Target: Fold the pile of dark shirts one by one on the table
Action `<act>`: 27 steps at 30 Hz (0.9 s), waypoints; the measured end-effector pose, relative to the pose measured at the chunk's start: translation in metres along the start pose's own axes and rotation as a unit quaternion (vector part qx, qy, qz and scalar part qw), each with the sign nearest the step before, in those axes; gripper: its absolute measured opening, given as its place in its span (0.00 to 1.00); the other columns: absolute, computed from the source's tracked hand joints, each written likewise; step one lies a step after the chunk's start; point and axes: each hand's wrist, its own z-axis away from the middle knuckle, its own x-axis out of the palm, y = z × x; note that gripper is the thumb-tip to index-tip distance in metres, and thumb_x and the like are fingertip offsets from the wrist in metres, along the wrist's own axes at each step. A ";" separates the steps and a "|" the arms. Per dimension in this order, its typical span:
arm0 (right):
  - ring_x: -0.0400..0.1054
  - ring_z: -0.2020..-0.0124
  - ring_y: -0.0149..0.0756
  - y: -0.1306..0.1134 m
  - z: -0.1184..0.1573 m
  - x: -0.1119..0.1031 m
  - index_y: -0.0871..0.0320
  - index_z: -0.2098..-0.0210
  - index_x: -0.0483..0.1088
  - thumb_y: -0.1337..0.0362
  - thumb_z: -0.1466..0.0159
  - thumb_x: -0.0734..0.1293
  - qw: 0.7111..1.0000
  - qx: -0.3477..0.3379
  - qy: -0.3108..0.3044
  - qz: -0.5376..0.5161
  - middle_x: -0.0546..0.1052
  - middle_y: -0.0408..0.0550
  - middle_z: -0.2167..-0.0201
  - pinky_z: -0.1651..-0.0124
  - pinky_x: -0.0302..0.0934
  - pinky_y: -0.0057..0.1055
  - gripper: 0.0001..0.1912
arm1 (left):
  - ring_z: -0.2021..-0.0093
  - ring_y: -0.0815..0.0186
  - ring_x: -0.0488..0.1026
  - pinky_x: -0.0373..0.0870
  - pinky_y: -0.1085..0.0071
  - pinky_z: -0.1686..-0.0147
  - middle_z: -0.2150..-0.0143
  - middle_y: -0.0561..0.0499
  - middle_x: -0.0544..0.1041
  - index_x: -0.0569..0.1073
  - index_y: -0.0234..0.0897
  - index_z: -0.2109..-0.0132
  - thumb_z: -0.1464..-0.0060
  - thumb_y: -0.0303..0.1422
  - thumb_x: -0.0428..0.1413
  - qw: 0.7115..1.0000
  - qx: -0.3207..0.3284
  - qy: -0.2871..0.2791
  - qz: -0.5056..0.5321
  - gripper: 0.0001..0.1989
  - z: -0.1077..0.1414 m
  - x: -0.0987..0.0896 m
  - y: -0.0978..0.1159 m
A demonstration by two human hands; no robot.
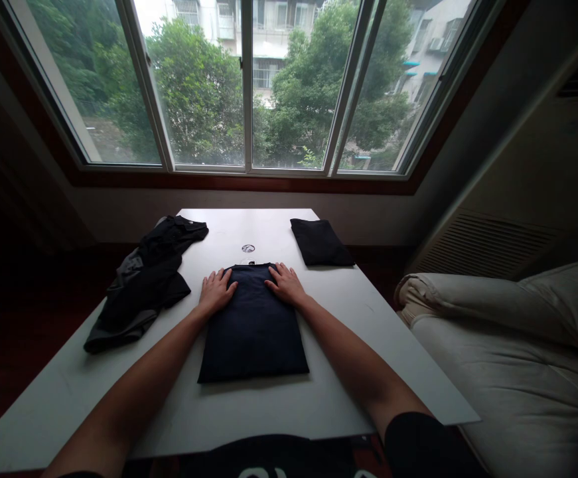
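A dark navy T-shirt [253,325], folded into a neat rectangle, lies flat in the middle of the white table [338,398]. Its neckline with a small label faces the window. My left hand [216,290] rests on the shirt's far left corner, fingers stretched out. On the far right corner lies my right hand [286,284], also flat with its fingers apart. Neither hand grips the cloth.
Loose black and grey clothing [142,285] is heaped along the table's left edge. A folded black garment [321,242] sits at the far right. Beyond the table is a window [249,93]; a pale sofa [517,345] stands on the right.
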 end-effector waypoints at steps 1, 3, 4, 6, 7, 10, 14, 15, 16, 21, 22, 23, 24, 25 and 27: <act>0.39 0.22 0.49 -0.004 0.002 -0.002 0.55 0.24 0.54 0.43 0.24 0.56 1.000 -0.016 0.012 0.002 0.48 0.55 0.23 0.23 0.37 0.51 0.36 | 0.25 0.43 0.52 0.47 0.44 0.28 0.23 0.42 0.55 0.60 0.42 0.25 0.29 0.52 0.42 1.000 0.000 0.004 0.001 0.34 0.001 -0.001 0.000; 0.38 0.22 0.48 -0.015 0.007 -0.005 0.53 0.24 0.54 0.43 0.24 0.57 0.997 -0.071 0.029 -0.002 0.47 0.52 0.23 0.23 0.36 0.50 0.36 | 0.25 0.47 0.54 0.48 0.45 0.28 0.23 0.41 0.57 0.61 0.41 0.26 0.28 0.50 0.42 1.000 -0.004 0.011 0.006 0.32 0.002 -0.003 -0.001; 0.38 0.22 0.48 -0.022 0.009 -0.006 0.51 0.23 0.53 0.43 0.24 0.57 0.994 -0.107 0.027 -0.008 0.47 0.50 0.22 0.23 0.35 0.50 0.35 | 0.25 0.48 0.55 0.49 0.46 0.28 0.24 0.40 0.58 0.62 0.40 0.26 0.28 0.48 0.42 1.000 -0.006 0.016 0.008 0.31 0.003 -0.005 -0.001; 0.39 0.22 0.47 -0.035 0.014 -0.004 0.47 0.24 0.53 0.43 0.24 0.58 0.985 -0.172 -0.003 -0.018 0.47 0.47 0.23 0.22 0.36 0.50 0.34 | 0.26 0.50 0.56 0.51 0.48 0.29 0.25 0.40 0.60 0.64 0.39 0.28 0.28 0.46 0.43 1.000 -0.012 0.023 0.008 0.29 0.005 -0.007 -0.003; 0.40 0.22 0.47 -0.040 0.016 -0.003 0.46 0.24 0.54 0.43 0.24 0.57 0.981 -0.193 -0.025 -0.021 0.48 0.46 0.23 0.23 0.36 0.50 0.33 | 0.26 0.51 0.57 0.51 0.49 0.29 0.25 0.40 0.61 0.64 0.39 0.28 0.28 0.45 0.44 1.000 -0.016 0.026 0.005 0.28 0.006 -0.008 -0.003; 0.40 0.22 0.46 -0.046 0.018 0.004 0.44 0.25 0.55 0.42 0.23 0.55 0.979 -0.196 -0.052 -0.018 0.48 0.46 0.23 0.23 0.35 0.51 0.32 | 0.27 0.51 0.57 0.52 0.51 0.29 0.26 0.40 0.62 0.66 0.40 0.30 0.29 0.45 0.47 0.999 -0.021 0.028 -0.005 0.27 0.008 -0.007 -0.007; 0.37 0.21 0.47 -0.036 0.014 0.006 0.48 0.23 0.52 0.40 0.24 0.53 0.990 -0.135 -0.035 -0.012 0.46 0.50 0.22 0.23 0.33 0.53 0.35 | 0.27 0.51 0.59 0.52 0.52 0.30 0.26 0.39 0.63 0.66 0.38 0.30 0.29 0.46 0.47 0.999 -0.015 0.033 -0.015 0.28 0.008 -0.005 -0.010; 0.37 0.21 0.47 -0.033 0.012 0.005 0.49 0.23 0.52 0.40 0.24 0.53 0.992 -0.120 -0.033 -0.012 0.46 0.50 0.22 0.23 0.33 0.52 0.36 | 0.28 0.51 0.59 0.53 0.53 0.30 0.26 0.38 0.63 0.66 0.38 0.29 0.29 0.46 0.47 0.999 -0.015 0.033 -0.016 0.28 0.008 -0.005 -0.010; 0.36 0.21 0.47 -0.030 0.011 0.004 0.50 0.23 0.52 0.39 0.24 0.53 0.994 -0.105 -0.027 -0.010 0.46 0.50 0.22 0.23 0.33 0.52 0.37 | 0.28 0.51 0.59 0.53 0.53 0.30 0.27 0.38 0.63 0.66 0.38 0.29 0.30 0.46 0.47 0.999 -0.016 0.034 -0.018 0.29 0.008 -0.005 -0.010; 0.36 0.21 0.47 -0.021 0.008 0.003 0.53 0.23 0.53 0.40 0.24 0.53 0.999 -0.039 -0.004 -0.008 0.46 0.53 0.22 0.23 0.33 0.51 0.37 | 0.29 0.51 0.60 0.54 0.54 0.31 0.27 0.39 0.65 0.66 0.39 0.30 0.30 0.47 0.48 0.999 -0.028 0.040 -0.015 0.28 0.009 -0.008 -0.008; 0.36 0.21 0.47 -0.020 0.008 0.004 0.52 0.24 0.54 0.40 0.24 0.53 0.999 -0.030 -0.014 -0.011 0.47 0.53 0.23 0.23 0.34 0.52 0.37 | 0.30 0.51 0.61 0.55 0.55 0.32 0.28 0.40 0.66 0.66 0.39 0.30 0.30 0.47 0.48 0.999 -0.027 0.045 -0.013 0.28 0.011 -0.010 -0.007; 0.37 0.22 0.48 -0.019 0.008 0.004 0.52 0.24 0.54 0.40 0.24 0.53 0.999 -0.022 -0.018 -0.013 0.47 0.53 0.23 0.23 0.35 0.52 0.37 | 0.31 0.51 0.63 0.56 0.56 0.33 0.30 0.40 0.68 0.66 0.39 0.30 0.30 0.46 0.48 0.998 -0.026 0.050 -0.013 0.28 0.012 -0.012 -0.006; 0.37 0.22 0.48 -0.018 0.007 0.005 0.52 0.24 0.55 0.40 0.24 0.53 1.000 -0.014 -0.017 -0.016 0.47 0.53 0.23 0.23 0.36 0.53 0.37 | 0.33 0.51 0.64 0.58 0.57 0.34 0.31 0.40 0.70 0.67 0.39 0.31 0.30 0.46 0.48 0.998 -0.025 0.054 -0.014 0.27 0.014 -0.015 -0.004; 0.37 0.22 0.48 -0.017 0.007 0.005 0.52 0.24 0.55 0.40 0.24 0.53 1.000 -0.007 -0.013 -0.019 0.47 0.53 0.22 0.24 0.37 0.53 0.37 | 0.34 0.50 0.66 0.60 0.57 0.36 0.33 0.40 0.71 0.67 0.39 0.31 0.30 0.46 0.48 0.998 -0.026 0.057 -0.018 0.27 0.017 -0.018 -0.002; 0.38 0.22 0.49 -0.016 0.007 0.005 0.52 0.24 0.54 0.39 0.25 0.53 1.000 0.006 -0.006 -0.026 0.46 0.54 0.22 0.24 0.38 0.53 0.37 | 0.37 0.49 0.67 0.63 0.56 0.39 0.37 0.39 0.73 0.67 0.40 0.31 0.31 0.45 0.49 0.997 -0.026 0.064 -0.027 0.27 0.021 -0.025 0.003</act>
